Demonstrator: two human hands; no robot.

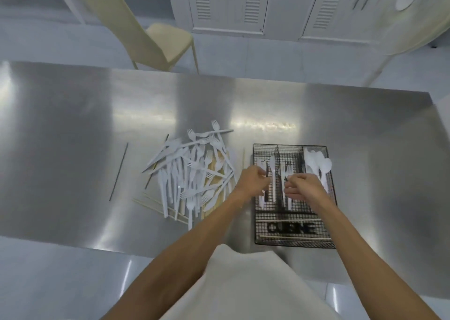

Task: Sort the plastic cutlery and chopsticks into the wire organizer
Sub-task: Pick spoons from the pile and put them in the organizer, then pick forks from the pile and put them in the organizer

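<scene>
— My left hand (254,182) is over the left slot of the wire organizer (293,243), fingers bunched together near a white knife (272,173) lying there; whether they actually pinch it, I can't tell. My right hand (304,189) hovers over the middle slot, fingers curled but loose, and I can't make out anything gripped in it.

— What's in the organizer so far?

— A few knives in the left slot, some forks (288,171) in the middle one, a small heap of spoons (319,165) in the right one. Two pale chopsticks (292,221) lie crosswise in the long front compartment.

— And what's left?

— Most of it, I'd judge. The pile (192,173) just left of the organizer on the bench (73,129) is a thick tangle of white forks and knives over what look like wooden pieces. Pale chopsticks (155,206) poke out at its near-left edge, and a dark stick (118,172) lies alone further left.

— So early days?

— Early, yes. Every slot is started, none looks near full, and the pile dwarfs what's sorted.
</scene>
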